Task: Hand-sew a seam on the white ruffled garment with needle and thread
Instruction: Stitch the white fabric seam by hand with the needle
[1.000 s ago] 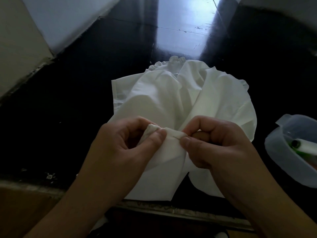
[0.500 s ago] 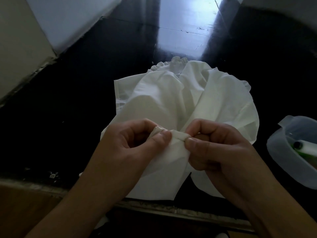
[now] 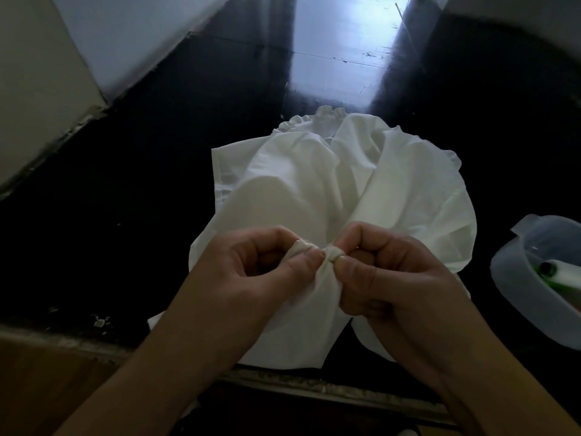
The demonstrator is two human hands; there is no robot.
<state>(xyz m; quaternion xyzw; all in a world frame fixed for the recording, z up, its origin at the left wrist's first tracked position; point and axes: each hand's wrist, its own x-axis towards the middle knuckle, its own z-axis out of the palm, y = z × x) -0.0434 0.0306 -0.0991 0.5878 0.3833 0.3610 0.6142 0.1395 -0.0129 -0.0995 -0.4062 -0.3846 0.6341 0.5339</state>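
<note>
Left hand (image 3: pixel 251 272), right hand (image 3: pixel 386 278) pinch garment (image 3: pixel 393 190) fold.

White ruffled garment (image 3: pixel 314 190): one. Hands: two, left hand (image 3: pixel 251 275) and right hand (image 3: pixel 386 278). Translucent plastic container (image 3: pixel 515 287): one. Marker (image 3: pixel 562 272) inside container: one. Dark bench (image 3: pixel 125 215): one.

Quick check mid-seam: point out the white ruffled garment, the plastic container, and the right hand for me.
white ruffled garment (image 3: pixel 408 196): head view, on the smooth panel right of the centre fold.
plastic container (image 3: pixel 515 291): head view, on its near translucent wall.
right hand (image 3: pixel 390 278): head view, on the back of the hand pinching the fabric.
</note>
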